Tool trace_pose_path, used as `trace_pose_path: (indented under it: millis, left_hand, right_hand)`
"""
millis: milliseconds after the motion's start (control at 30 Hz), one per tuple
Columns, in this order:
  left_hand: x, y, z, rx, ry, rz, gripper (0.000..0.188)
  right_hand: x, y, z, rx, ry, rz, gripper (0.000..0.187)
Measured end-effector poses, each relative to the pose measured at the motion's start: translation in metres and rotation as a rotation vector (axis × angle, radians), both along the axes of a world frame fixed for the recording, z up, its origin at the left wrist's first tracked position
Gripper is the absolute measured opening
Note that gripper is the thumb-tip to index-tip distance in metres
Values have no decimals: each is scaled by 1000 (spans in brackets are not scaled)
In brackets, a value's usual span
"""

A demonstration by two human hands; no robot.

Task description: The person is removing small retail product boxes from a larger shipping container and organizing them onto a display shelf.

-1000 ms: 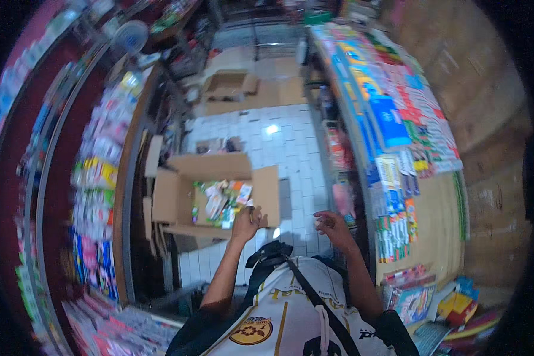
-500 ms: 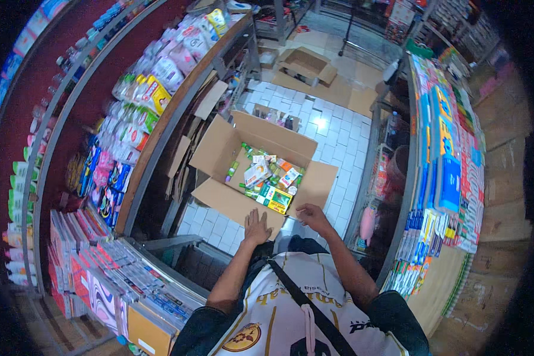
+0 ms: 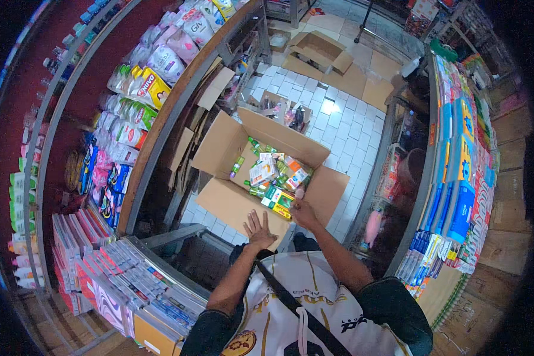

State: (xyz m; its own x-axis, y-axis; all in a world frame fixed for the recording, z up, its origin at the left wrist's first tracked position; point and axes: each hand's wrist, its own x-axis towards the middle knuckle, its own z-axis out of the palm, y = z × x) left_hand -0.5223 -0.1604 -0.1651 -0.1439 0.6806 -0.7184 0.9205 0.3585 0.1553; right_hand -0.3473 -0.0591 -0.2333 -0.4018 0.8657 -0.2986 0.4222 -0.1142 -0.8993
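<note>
An open cardboard box (image 3: 222, 199) stands on the floor in front of me with its flaps folded out. Inside lie several green-capped bottles (image 3: 237, 167), white cartons (image 3: 263, 173) and a green-and-yellow carton (image 3: 277, 202) along the near side. My left hand (image 3: 259, 230) rests on the near flap, fingers spread, holding nothing. At the box's near right corner, my right hand (image 3: 304, 215) has its fingers curled, close to the end of the green-and-yellow carton. A small pinkish rounded item (image 3: 299, 193) shows just beyond those fingers; whether they grip anything is hidden.
Left, a shelf holds pouches (image 3: 150, 89) and stacked books (image 3: 130, 276). Another shelf with blue packs (image 3: 458, 207) stands on the right. Flattened cardboard (image 3: 181, 148) leans under the left shelf. Beyond the box are a small carton of goods (image 3: 282, 111) and an open box (image 3: 317, 53).
My right hand has moved left and slightly forward, nearer the green-and-yellow carton, and its fingers have curled. My left hand stays on the near flap. The view has shifted a little.
</note>
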Motion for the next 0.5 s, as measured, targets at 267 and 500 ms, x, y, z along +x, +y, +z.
trace_pose_path:
  millis: [267, 500]
  left_hand:
    - [-69, 59, -22, 346, -271, -154, 74]
    - [-109, 130, -42, -18, -250, 1, 53]
  right_hand:
    - [-52, 62, -73, -255, 114, -239, 27]
    - [-127, 114, -113, -335, -62, -530, 46]
